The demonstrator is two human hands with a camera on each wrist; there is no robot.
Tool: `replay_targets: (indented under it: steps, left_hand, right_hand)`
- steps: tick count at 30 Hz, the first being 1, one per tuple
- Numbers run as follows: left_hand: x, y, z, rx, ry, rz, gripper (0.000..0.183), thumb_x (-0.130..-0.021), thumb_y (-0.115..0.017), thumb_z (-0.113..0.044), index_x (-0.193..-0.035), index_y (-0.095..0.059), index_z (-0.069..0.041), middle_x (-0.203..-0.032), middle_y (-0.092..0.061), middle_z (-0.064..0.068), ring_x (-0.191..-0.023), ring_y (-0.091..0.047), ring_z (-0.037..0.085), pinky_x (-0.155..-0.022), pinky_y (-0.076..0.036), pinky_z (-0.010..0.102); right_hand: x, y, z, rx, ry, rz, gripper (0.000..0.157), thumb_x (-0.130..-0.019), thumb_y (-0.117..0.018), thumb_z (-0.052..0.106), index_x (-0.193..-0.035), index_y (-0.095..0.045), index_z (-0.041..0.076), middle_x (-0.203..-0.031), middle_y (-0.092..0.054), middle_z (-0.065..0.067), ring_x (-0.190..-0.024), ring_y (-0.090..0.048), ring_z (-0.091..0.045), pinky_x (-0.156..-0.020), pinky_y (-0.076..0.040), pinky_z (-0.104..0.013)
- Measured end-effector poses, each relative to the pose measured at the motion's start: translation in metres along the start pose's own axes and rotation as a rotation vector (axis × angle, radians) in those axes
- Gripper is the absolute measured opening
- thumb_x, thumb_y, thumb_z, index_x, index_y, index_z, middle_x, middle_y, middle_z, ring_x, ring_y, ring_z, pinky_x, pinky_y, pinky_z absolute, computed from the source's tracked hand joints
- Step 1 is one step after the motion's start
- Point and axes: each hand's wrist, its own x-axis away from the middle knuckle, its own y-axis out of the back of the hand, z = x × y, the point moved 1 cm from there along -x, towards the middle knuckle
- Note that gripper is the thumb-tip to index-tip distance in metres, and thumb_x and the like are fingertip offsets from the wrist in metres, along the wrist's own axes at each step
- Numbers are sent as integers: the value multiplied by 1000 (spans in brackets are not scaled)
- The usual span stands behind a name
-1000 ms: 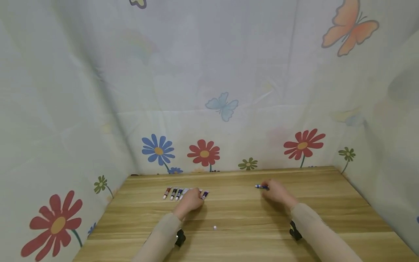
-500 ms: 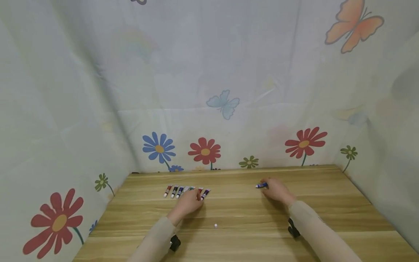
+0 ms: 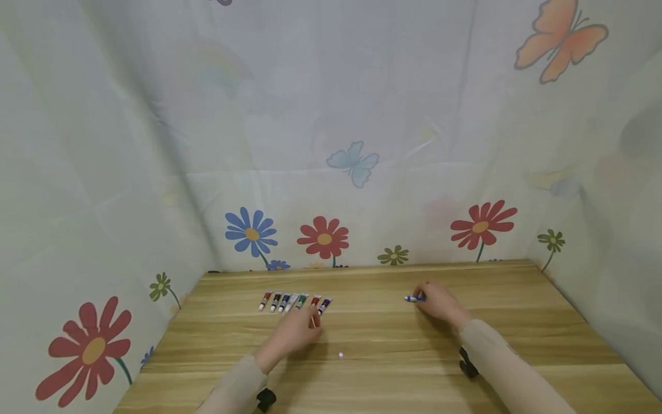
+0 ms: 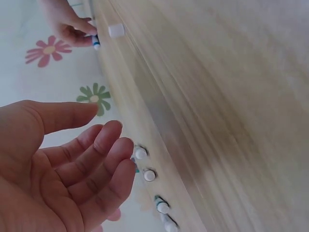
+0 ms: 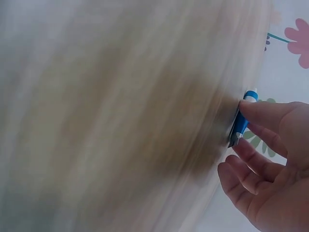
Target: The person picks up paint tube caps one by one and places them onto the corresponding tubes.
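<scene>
In the head view, my right hand point(image 3: 438, 302) pinches a small blue paint tube point(image 3: 412, 298) by thumb and fingers, low over the table. The right wrist view shows the thumb on this blue tube point(image 5: 243, 118), its white tip pointing away. My left hand point(image 4: 82, 164) holds nothing; its fingers bend loosely, thumb apart. It hovers just in front of a row of paint tubes, nearest the purple tube point(image 3: 324, 306) and red tube point(image 3: 315, 301). A small white cap point(image 3: 340, 355) lies on the table between the hands.
Leftward in the row lie a green tube point(image 3: 302, 301), a pale tube point(image 3: 291, 302), and several darker ones ending in a reddish-brown tube point(image 3: 265, 300). The wooden table point(image 3: 372, 328) meets a flower-printed curtain point(image 3: 393, 213) at its back and sides.
My left hand has drawn back from the tube row toward me, uncovering the green and red tubes. My right hand stays nearly in place, with the blue tube slightly lower and turned.
</scene>
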Motion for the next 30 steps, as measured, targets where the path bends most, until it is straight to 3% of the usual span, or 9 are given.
replay_targets:
  steps: [11,23,30]
  left_hand:
    - [13,0,-19,32,-63,23,10,-91,-72,-15,-85,-64,-12,-71,-59,-6,-61,-52,8,-55,-45,28]
    - [11,-8,-33,19,-115,27,12,-89,-74,-14,-86,-63,-12,-71,-58,-9,-61,-51,5,-55,-44,26]
    - [10,-18,-37,36,-154,85,17,-85,-79,-15,-88,-63,-10,-68,-56,-10,-58,-49,4,-54,-43,24]
  right_hand:
    - [17,5,0,14,38,31,8,-88,-75,5,-92,-67,4,-82,-58,-3,-74,-52,-15,-68,-47,-35]
    - [31,8,5,-38,45,61,8,-89,-72,4,-93,-65,2,-83,-59,-1,-75,-52,-14,-69,-48,-35]
    - [37,10,6,-50,36,43,9,-90,-73,5,-94,-65,2,-83,-60,-1,-75,-54,-14,-70,-49,-35]
